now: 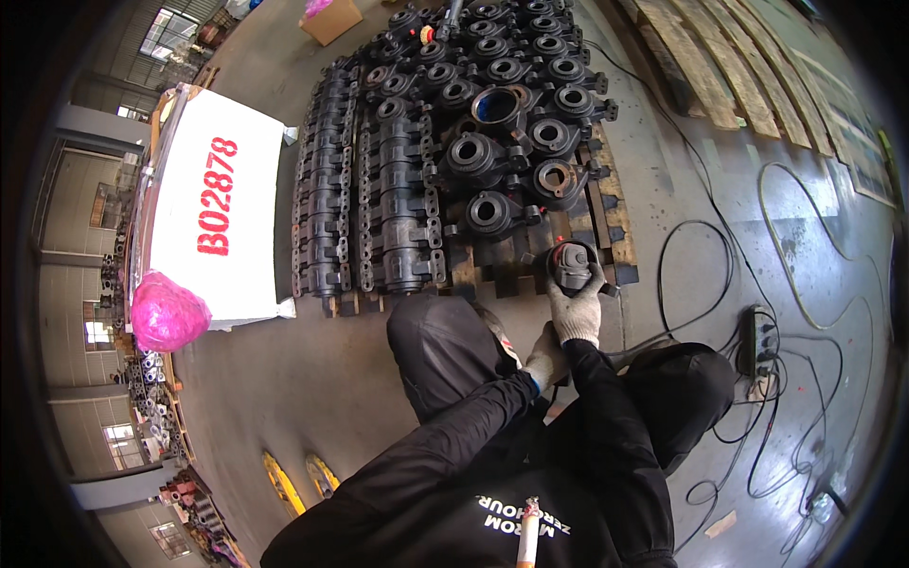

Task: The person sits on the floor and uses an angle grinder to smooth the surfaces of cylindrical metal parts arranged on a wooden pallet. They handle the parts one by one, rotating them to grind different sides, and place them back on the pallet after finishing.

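Both my hands wear pale knit gloves and come together between my knees. My right hand [577, 314] is closed round the head end of an angle grinder [572, 264]. Behind it, my left hand [545, 360] is closed round the rear of the grinder's body, which the gloves and sleeves mostly hide. The grinder's head is over a black casting [613, 290] at the pallet's near right corner; whether they touch I cannot tell. Just beyond lie a black ring-shaped casting [489, 214] and one with a rusty bore [554, 178].
Several more castings cover the wooden pallet [620, 232], with long rows of black track links [402, 222] at left. A white crate [241, 204] bears a pink wrapped bundle [170, 310]. Right are a power strip [758, 343], looping cables [696, 224] and wooden pallets [710, 71]. A cigarette [528, 535] juts up below.
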The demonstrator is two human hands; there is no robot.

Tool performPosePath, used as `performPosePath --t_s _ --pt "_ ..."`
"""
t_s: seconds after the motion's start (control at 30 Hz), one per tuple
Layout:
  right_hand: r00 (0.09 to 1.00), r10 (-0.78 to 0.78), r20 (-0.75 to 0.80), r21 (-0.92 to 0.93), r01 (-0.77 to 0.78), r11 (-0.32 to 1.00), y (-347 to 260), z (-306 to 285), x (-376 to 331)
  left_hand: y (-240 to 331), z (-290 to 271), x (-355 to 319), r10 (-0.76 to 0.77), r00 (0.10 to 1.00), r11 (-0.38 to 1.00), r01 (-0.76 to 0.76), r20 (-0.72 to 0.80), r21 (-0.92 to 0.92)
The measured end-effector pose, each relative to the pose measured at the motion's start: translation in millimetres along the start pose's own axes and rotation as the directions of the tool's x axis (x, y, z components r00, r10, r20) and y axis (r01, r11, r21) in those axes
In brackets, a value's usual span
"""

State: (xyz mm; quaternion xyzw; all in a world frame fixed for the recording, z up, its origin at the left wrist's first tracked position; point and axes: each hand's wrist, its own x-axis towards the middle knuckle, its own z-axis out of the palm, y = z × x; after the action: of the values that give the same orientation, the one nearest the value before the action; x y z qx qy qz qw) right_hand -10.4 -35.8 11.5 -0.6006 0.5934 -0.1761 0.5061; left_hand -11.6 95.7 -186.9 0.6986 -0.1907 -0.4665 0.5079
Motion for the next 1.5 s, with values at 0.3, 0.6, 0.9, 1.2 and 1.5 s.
performPosePath --t_s 0.3,0.6,0.9,1.2,1.5 --pt "0.997 0.002 -0.078 0.051 0.002 0.999 -10 -15 -3 49 -1 -10 0.105 0.989 0.820 -0.144 0.101 0.555" --pt "0.999 -0.041 -0.035 -0.108 0.037 0.993 -6 -5 -15 -6 1 -10 0.016 0.996 0.971 0.004 0.083 -0.240" --pt "0.998 -0.058 -0.032 -0.089 0.055 0.995 -6 4 -7 68 -17 -22 -0.011 0.842 -0.274 0.516 0.539 -0.812" --pt "1.000 -0.016 0.010 -0.157 0.018 0.987 -1 -8 -11 83 -7 -36 -0.294 0.937 0.684 0.346 0.191 -0.642" --pt "0.995 -0.082 -0.047 -0.134 0.075 0.988 0 2 4 119 -9 -34 -0.169 0.960 0.874 0.251 0.224 -0.416"
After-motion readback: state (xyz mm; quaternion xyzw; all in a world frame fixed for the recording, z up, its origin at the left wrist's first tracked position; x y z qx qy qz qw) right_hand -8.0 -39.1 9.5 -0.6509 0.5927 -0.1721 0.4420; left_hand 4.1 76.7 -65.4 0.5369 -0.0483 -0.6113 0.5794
